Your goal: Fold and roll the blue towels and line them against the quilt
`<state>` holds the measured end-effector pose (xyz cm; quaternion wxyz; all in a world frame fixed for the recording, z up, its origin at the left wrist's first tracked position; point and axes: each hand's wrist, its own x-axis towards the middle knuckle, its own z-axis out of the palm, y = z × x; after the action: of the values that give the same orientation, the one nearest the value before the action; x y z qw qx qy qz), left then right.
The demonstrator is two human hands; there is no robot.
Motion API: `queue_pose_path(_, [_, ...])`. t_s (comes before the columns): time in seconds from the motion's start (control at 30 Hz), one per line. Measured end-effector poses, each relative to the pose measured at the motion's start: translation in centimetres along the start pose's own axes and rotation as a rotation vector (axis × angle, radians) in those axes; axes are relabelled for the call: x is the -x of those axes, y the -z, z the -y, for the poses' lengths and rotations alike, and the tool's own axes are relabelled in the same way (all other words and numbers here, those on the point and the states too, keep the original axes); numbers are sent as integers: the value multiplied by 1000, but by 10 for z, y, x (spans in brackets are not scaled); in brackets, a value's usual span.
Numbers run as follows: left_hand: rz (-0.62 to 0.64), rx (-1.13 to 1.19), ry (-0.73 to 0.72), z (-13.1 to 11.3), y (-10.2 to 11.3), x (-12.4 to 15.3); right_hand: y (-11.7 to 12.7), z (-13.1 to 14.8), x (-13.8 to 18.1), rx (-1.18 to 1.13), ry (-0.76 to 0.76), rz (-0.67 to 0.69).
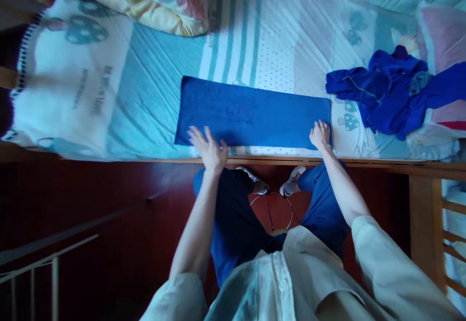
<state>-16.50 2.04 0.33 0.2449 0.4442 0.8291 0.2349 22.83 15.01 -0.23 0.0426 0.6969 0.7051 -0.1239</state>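
A blue towel (251,112), laid out as a long flat strip, lies along the near side of the bed. My left hand (211,150) is over its lower left edge, fingers spread and slightly blurred; nothing is held in it. At the towel's right end, my right hand (320,135) rests on the cloth with its fingers curled in against it. The fingertips of that hand are partly hidden, and the towel's right border shows just beyond it.
The bed sheet (156,78) has a teal and white pattern. A yellowish quilt (145,0) is heaped at the back left. Crumpled dark blue clothing (389,92) lies to the right, beside a pink pillow (442,37). A wooden bed rail (364,163) runs along the front, above my knees.
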Motion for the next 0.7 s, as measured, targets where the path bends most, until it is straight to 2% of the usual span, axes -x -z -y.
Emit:
queue_pose_path(0.07, [181,155,-73,-22,-25,23,10,32,-20,-51,188,31])
queue_pose_path(0.1, [300,262,-42,-32,-39,36,14,51,-30,-77,270,51])
queue_pose_path(0.17, [482,478,147,-52,-67,58,16,91,-48,-103,399,97])
queue_pose_path(0.23, [528,738,373,-67,-87,72,12,129,-61,-103,481,150])
queue_pose_path(0.33, [478,1156,611,-82,-98,75,-1,172,-74,-84,549,237])
queue_pose_path(0.43, [368,1411,780,-90,-98,66,-13,195,-87,-44,516,253])
queue_pose_path(0.53, [239,1517,899,-95,-100,58,-23,202,-110,-33,461,182])
queue_pose_path(0.7, [168,1557,948,-102,-110,59,-41,201,-157,-33,442,85])
